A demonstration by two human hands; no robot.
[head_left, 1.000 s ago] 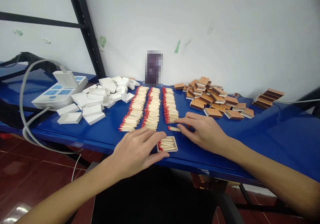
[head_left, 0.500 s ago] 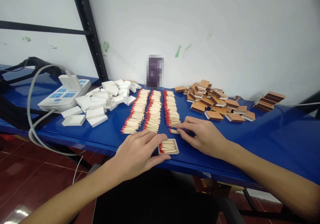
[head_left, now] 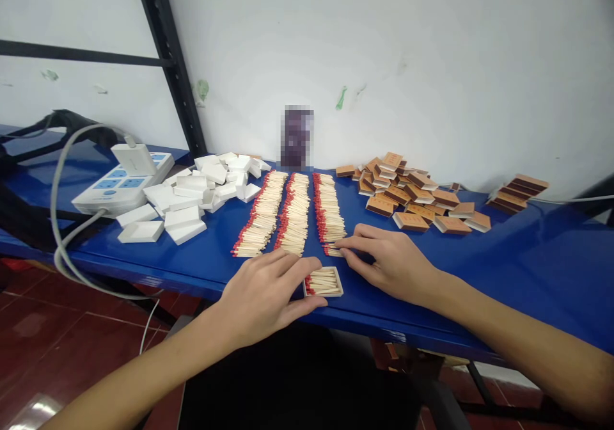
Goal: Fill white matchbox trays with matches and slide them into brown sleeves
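Near the table's front edge lies a white matchbox tray [head_left: 338,284] filled with red-tipped matches. My left hand [head_left: 271,289] grips its left end, with the thumb along the front side and the fingers along the back. My right hand [head_left: 388,260] has its thumb and index finger on a few loose matches [head_left: 332,250] at the near end of the rightmost row. Three rows of matches run away from me: a left row [head_left: 261,212], a middle row [head_left: 293,212] and a right row [head_left: 329,209], red heads to the left.
White empty trays [head_left: 192,193] are heaped at the left beside a power strip [head_left: 122,183] with a cable. Brown matchbox sleeves [head_left: 407,193] pile up at the right, with a small stack [head_left: 518,193] farther right. A pixelated dark object [head_left: 297,139] leans against the wall.
The loose matches under my right fingertips have shifted slightly away from me, toward the right row. My left hand and the tray have stayed in place.
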